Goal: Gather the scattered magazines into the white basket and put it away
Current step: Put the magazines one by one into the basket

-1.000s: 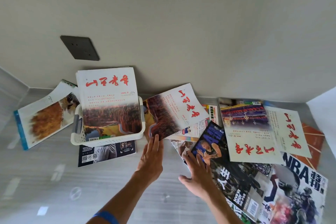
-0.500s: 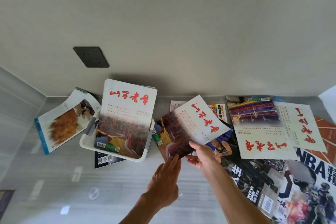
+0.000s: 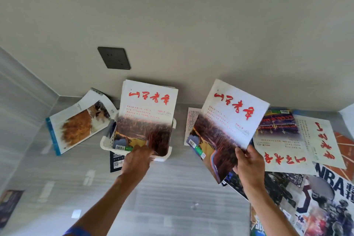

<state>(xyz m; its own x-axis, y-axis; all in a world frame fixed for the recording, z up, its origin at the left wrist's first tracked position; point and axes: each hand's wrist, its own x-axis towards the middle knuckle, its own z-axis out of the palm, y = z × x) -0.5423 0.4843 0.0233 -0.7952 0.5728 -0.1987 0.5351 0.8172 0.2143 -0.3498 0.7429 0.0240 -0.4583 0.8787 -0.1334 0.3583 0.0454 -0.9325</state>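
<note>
The white basket [image 3: 107,142] stands on the grey floor by the wall, with a white magazine with red characters [image 3: 147,113] sticking up out of it. My left hand [image 3: 137,160] reaches to the basket's near rim, fingers at the lower edge of that magazine; its grip is blurred. My right hand [image 3: 249,166] holds a second magazine with the same cover [image 3: 224,126] by its lower corner, lifted off the floor to the right of the basket. Several more magazines lie scattered at the right, among them a white one with red characters [image 3: 283,143] and an NBA one [image 3: 325,203].
An open magazine with a blue spine [image 3: 76,122] leans at the left of the basket. A dark magazine [image 3: 115,162] lies partly under the basket. A dark wall socket [image 3: 114,58] is above. Another dark cover [image 3: 8,203] shows at the far left edge.
My right hand has lifted the red-lettered magazine up off the pile. My left hand moved left from beside it to the basket's near rim.
</note>
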